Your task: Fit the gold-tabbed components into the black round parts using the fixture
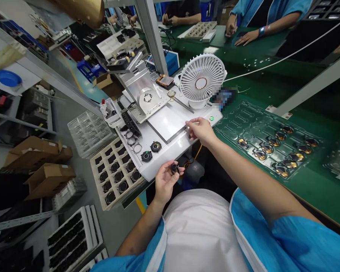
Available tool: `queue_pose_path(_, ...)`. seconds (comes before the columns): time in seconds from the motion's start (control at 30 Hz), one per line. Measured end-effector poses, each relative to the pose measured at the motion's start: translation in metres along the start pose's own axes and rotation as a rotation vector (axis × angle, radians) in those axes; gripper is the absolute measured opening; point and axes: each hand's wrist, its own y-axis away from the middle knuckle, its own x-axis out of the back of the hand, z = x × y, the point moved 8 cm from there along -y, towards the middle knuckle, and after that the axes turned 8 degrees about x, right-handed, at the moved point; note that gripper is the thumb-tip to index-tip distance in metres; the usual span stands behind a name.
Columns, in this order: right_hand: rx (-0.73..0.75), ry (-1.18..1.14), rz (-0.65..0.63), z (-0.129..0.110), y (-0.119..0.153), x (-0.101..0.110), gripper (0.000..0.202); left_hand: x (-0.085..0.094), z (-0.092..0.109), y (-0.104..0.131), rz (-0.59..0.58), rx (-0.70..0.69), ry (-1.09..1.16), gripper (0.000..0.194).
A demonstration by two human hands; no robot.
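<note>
Between the thumb and fingers of my left hand (166,180) is a round black watch part (175,169), held in front of the white machine base (161,155). My right hand (201,131) is at the front right edge of that base, fingers curled and pinched together. Whatever is between its fingertips, if anything, is too small to make out. Two black round watch parts, one farther back (155,146) and one nearer the front (146,156), lie on the base's left front. Beside them are several thin rings (137,148). A metal fixture (147,99) stands behind the flat plate (168,122).
A white fan (201,81) stands at the back right. On the green table, a clear tray (243,121) holds several gold-and-black round parts. Left of the base, a beige tray (98,151) holds several round watch parts. Co-workers' hands (248,37) are across the table.
</note>
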Motion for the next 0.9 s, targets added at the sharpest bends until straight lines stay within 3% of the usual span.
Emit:
queue_pose_path(0.1, 0.039, 0.022, -0.004, -0.011, -0.014, 0.002, 0.030, 0.003, 0.002, 0.001, 0.011, -0.052, -0.092, 0.060)
queue_pose_path(0.2, 0.117, 0.046, -0.029, -0.014, 0.001, 0.007, 0.029, 0.006, 0.010, 0.004, 0.072, -0.134, -0.217, 0.067)
queue_pose_path(0.33, 0.201, -0.003, -0.289, -0.009, 0.057, -0.001, 0.038, -0.004, 0.028, 0.010, 0.089, -0.303, -0.396, 0.068)
queue_pose_path(0.47, 0.116, -0.053, -0.486, 0.004, 0.115, -0.009, 0.041, -0.020, 0.036, 0.013, 0.066, -0.380, -0.511, 0.067)
queue_pose_path(0.6, 0.130, 0.005, -0.489, 0.008, 0.138, -0.009, 0.034, -0.029, 0.039, 0.014, 0.047, -0.409, -0.587, 0.066)
queue_pose_path(0.9, 0.202, 0.111, -0.434, 0.011, 0.137, -0.008, 0.029, -0.029, 0.047, 0.018, 0.081, -0.448, -0.701, 0.063)
